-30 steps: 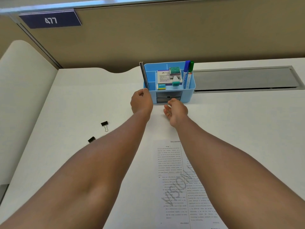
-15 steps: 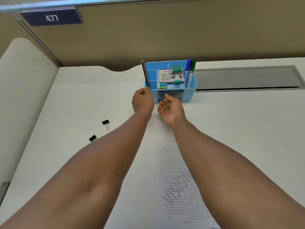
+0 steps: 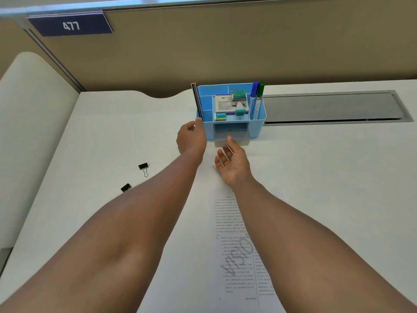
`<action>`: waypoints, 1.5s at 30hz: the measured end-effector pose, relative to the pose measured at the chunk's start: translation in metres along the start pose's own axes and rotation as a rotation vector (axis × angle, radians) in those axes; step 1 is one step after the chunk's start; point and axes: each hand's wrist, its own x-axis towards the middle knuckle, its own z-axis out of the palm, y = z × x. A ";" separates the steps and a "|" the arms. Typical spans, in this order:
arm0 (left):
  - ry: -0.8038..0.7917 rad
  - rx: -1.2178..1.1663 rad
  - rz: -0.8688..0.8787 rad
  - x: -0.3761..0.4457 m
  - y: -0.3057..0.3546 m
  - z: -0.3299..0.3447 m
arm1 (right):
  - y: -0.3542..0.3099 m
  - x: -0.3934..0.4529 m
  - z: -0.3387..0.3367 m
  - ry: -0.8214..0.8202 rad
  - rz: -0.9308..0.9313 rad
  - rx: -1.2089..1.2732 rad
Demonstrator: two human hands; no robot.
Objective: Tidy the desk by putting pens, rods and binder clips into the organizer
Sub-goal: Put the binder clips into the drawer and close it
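Steadying the organizer (image 3: 257, 126), the left hand (image 3: 191, 137) grips its near-left corner; right hand (image 3: 233, 164), fingers relaxed, touches the half-out drawer (image 3: 232, 140); overpulling could drop it; binder clips (image 3: 143, 166) wait left on the worktop (image 3: 327, 177).

Bare counter (image 3: 327, 177) lies open right of the organizer (image 3: 257, 129); two binder clips (image 3: 143, 166) dot its left side.

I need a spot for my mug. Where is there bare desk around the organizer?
Bare desk lies right of the right hand, below the grey hatch, and left of the organizer, above the clips. It is crowded before the drawer, where both hands and the paper sit.
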 end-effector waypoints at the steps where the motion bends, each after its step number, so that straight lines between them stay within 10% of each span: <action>1: 0.001 0.001 0.000 0.000 -0.001 -0.002 | 0.001 -0.001 -0.001 0.001 -0.001 -0.005; 15: -0.039 -0.011 0.031 0.006 -0.015 -0.039 | 0.018 -0.014 -0.002 0.012 0.040 -0.113; 24: -0.148 0.284 0.092 0.019 -0.035 -0.113 | 0.064 -0.031 0.012 -0.292 -0.163 -1.082; 45: 0.040 0.334 -0.119 0.033 -0.112 -0.230 | 0.152 -0.030 0.065 -0.415 -0.417 -2.110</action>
